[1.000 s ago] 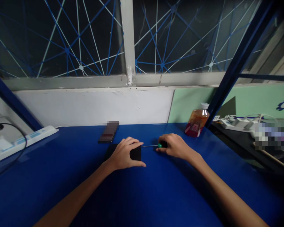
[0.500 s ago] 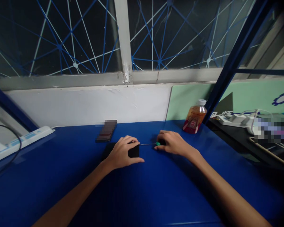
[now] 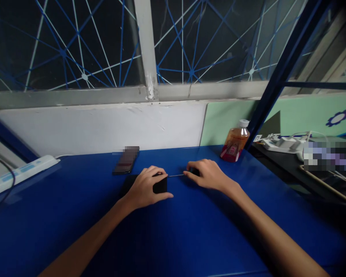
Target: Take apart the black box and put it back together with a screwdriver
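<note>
My left hand (image 3: 150, 185) lies over a black box (image 3: 160, 184) on the blue table. Its fingers press on the top near the right end, while the thumb sticks out along the near side. My right hand (image 3: 205, 173) is closed around the dark handle of a screwdriver (image 3: 175, 176). The thin metal shaft runs level to the left, and its tip meets the box's right end beside my left fingertips. Whether the tip sits in a screw cannot be seen. Most of the handle is hidden in my palm.
A phone (image 3: 127, 161) lies behind the box. At the back right stands a drink bottle (image 3: 235, 142) with a white cap, next to a blue frame post (image 3: 272, 84). A white power strip (image 3: 25, 175) is at far left. Cables and adapters (image 3: 288, 144) lie on a dark surface at right.
My right thumb and fingers have slid forward on the screwdriver, covering its green collar and part of the shaft. The view has turned slightly right. My left hand keeps its hold on the box.
</note>
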Demonstrator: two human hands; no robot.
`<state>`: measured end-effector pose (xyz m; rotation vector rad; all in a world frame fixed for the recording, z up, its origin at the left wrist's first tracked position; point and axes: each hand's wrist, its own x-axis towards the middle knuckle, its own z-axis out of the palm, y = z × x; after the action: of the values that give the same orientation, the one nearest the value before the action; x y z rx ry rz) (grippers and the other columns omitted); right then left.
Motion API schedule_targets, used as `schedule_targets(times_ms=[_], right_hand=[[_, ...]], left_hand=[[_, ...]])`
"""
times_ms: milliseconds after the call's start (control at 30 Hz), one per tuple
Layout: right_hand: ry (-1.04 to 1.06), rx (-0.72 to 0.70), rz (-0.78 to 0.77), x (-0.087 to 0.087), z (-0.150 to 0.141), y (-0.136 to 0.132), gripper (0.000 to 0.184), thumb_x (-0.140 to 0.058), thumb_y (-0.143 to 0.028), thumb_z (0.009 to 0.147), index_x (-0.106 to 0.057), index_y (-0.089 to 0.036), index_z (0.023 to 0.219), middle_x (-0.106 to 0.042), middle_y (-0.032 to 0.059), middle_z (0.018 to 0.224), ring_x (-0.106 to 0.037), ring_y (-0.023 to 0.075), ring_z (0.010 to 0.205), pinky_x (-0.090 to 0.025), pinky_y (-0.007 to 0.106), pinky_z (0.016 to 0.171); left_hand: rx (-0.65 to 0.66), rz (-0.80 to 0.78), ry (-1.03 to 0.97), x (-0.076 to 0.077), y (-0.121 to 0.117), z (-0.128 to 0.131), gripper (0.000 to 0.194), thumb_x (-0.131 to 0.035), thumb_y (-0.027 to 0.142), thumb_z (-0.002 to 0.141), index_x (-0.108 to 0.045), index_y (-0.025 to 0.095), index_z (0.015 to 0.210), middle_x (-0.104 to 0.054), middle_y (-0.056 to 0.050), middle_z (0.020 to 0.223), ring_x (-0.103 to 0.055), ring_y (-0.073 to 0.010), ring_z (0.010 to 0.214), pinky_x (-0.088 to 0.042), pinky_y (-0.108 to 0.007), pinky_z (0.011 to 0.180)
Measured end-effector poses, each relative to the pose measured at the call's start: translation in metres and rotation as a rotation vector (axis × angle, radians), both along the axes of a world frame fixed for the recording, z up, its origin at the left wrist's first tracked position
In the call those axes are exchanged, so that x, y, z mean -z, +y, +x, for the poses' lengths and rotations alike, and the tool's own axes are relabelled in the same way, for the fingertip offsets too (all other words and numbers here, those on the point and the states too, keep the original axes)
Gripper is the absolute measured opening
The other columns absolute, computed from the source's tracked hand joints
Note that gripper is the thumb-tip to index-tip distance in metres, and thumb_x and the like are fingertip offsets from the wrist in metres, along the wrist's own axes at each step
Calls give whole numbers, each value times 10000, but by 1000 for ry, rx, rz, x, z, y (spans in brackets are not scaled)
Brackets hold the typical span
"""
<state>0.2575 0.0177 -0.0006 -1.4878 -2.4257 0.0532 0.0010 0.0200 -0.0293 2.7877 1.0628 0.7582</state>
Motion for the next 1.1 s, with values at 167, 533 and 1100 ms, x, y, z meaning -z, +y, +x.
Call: schedule_targets(times_ms=[167, 533, 1100], right_hand=[[-7, -15, -51, 1, 3, 4, 257, -627, -447, 818, -697, -210, 888, -697, 53, 870, -594, 181, 728, -271, 269, 560], [78, -14, -191, 5, 7, 10, 258, -748, -406, 712, -629, -218, 842, -617, -22, 682, -510, 124, 594, -253, 241, 519], [231, -84, -265, 6, 9, 13, 254, -584, -416, 846, -666, -177, 820, -613, -1, 666, -490, 108, 569, -290, 246, 536]], left_hand=[[3, -4, 5, 0, 0, 0, 507, -677, 597, 741, -648, 234, 1094, -627, -74, 1119, -561, -280, 1030, -451, -455, 873], [3, 7, 30, -2, 0, 0, 498, -656, 590, 762, -648, 255, 1130, -624, -76, 1135, -562, -296, 1047, -446, -469, 867], [10, 85, 67, -2, -3, 0, 469, -638, 573, 793, -639, 238, 1121, -639, -82, 1128, -569, -289, 1051, -392, -481, 925]])
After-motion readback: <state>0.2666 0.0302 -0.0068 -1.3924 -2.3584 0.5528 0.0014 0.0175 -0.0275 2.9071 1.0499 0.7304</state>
